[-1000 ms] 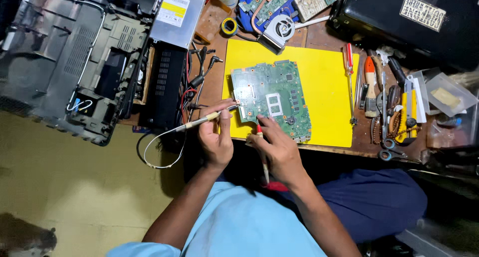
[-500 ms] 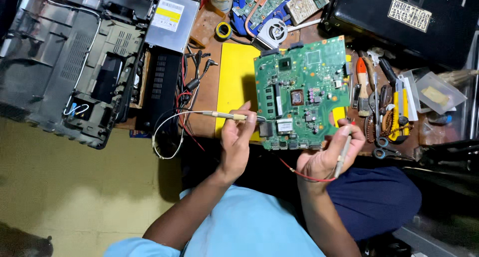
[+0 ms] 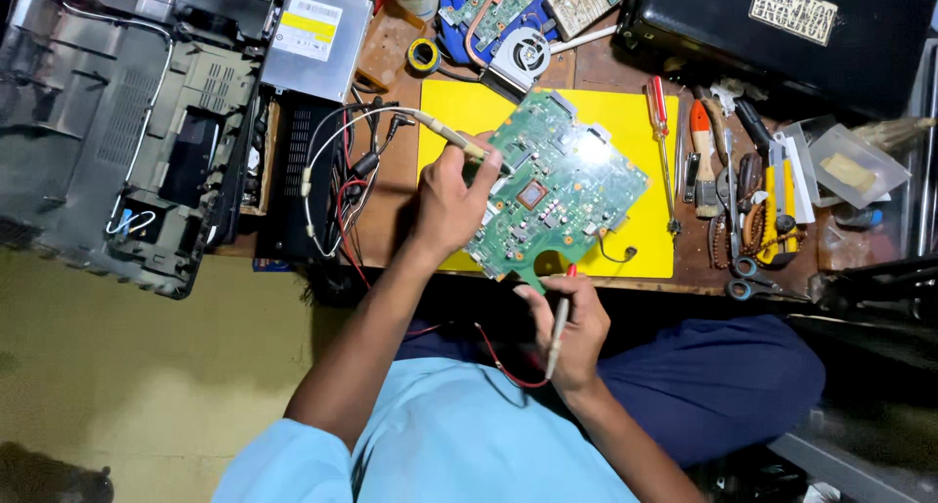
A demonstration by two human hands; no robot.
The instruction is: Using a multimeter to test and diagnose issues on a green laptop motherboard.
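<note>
left hand: the left hand [image 3: 451, 202] is closing its fingers around a thin cream-coloured probe with a white cable [image 3: 445, 132] and is also pinching the near-left edge of the green printed circuit board [image 3: 555, 195] — half a second ago it was holding the probe level beside the board, lower down.
right hand: the right hand [image 3: 575, 332] is gripping a slim white probe with a red wire [image 3: 557, 334] between closed fingers while its fingertips are touching the board's lower tab; earlier it was sitting further right, under the board's corner.
board: the board is tilting diagonally over the yellow rectangular mat [image 3: 625, 171], chips facing up — before, it was standing squarer and covering more of the mat's right side.
red wire: it is looping down across the light blue shirt [image 3: 469, 444].
bench: screwdrivers and pliers [image 3: 728, 171] are lying just right of the mat; a grey laptop chassis [image 3: 117, 132] is lying well to the left.
view: the camera is looking from slightly closer than before.
</note>
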